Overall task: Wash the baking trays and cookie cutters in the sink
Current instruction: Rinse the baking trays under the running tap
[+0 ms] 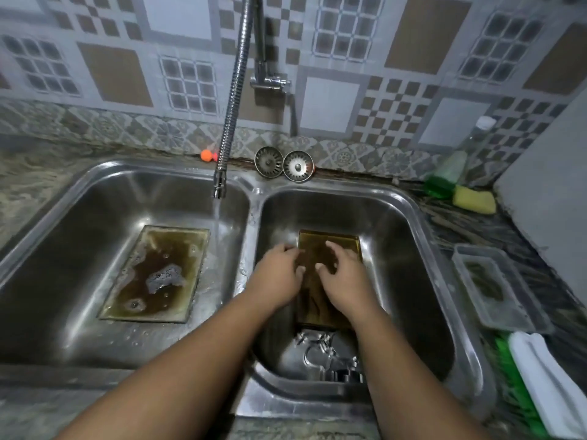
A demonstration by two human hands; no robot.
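The washing looks to be in its early or middle stretch. In the left basin of the double stainless-steel sink [254,187] lies the larger rectangular baking tray [152,274], flat on the bottom and flooded with brown water and a patch of foam; it seems to be soaking, not yet clean. Water runs from the flexible metal tap hose [231,106] into that basin, just beside the divider. In the right basin lies the smaller brown-stained rectangular baking tray [344,241], with both hands on it. The shiny metal cookie cutters [330,360] sit in a heap at the near end of the same basin, untouched. So both trays and the cutters likely all remain to be scrubbed and rinsed.

The yellow sponge [475,201] and the green dish-soap bottle [444,176] stand on the bench [31,173] at the right, not in use.

The left hand [279,271] bends its fingers [290,249] over the tray's left rim with the thumb inside, seemingly gripping it. The right hand [344,276] has its fingers [332,246] spread and lightly bent, their tips touching the tray's floor; it holds nothing.
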